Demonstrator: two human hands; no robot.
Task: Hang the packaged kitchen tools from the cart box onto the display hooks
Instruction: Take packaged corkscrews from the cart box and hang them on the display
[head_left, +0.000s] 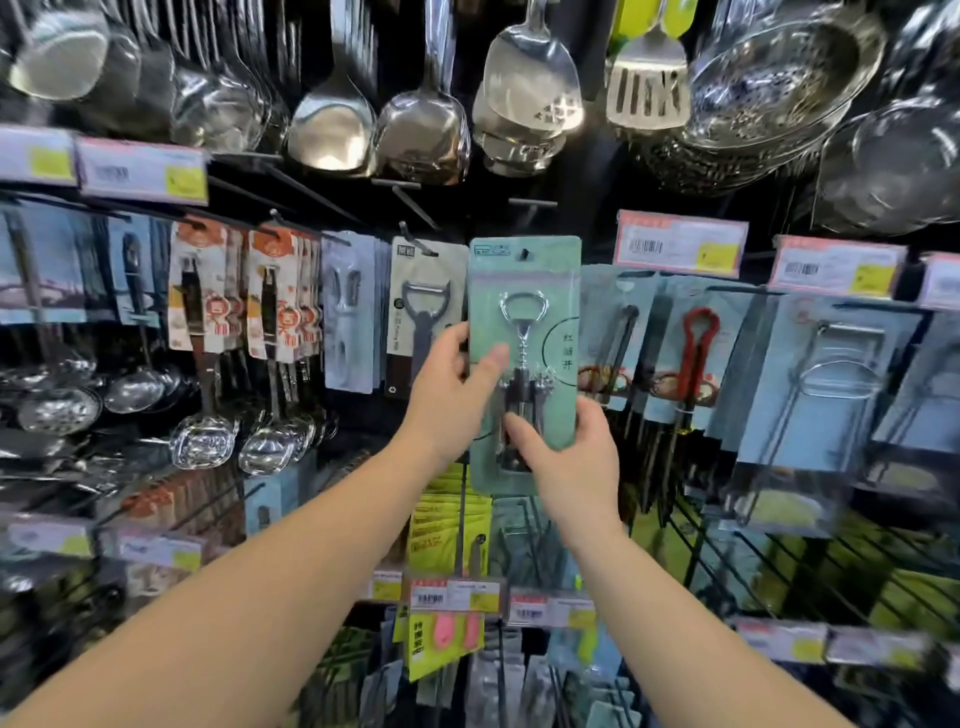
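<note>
1. The person is holding a green corkscrew pack (524, 332) up in front of a wall of hanging kitchen tools.
2. The left hand (457, 384) is gripping the pack's left edge, with the thumb lying across the front and the fingers behind.
3. The right hand (566, 457) is gripping the bottom of the pack, with the thumb over the corkscrew and the fingers curling behind the card.
4. The pack is sitting upright between a peeler pack (423, 312) on its left and a pack with a red opener (696, 353) on its right.
5. The little hang hole (523, 254) at the top is showing something dark in it. I cannot tell if the hook is through it yet.
6. If the hook is missing the hole, the pack could be falling as soon as both hands are letting go.
7. If the hands are pushing too hard, the card could be bending, or its hole could be tearing.
8. The packs beside it are hanging very close, so a bump could be knocking one loose.
</note>
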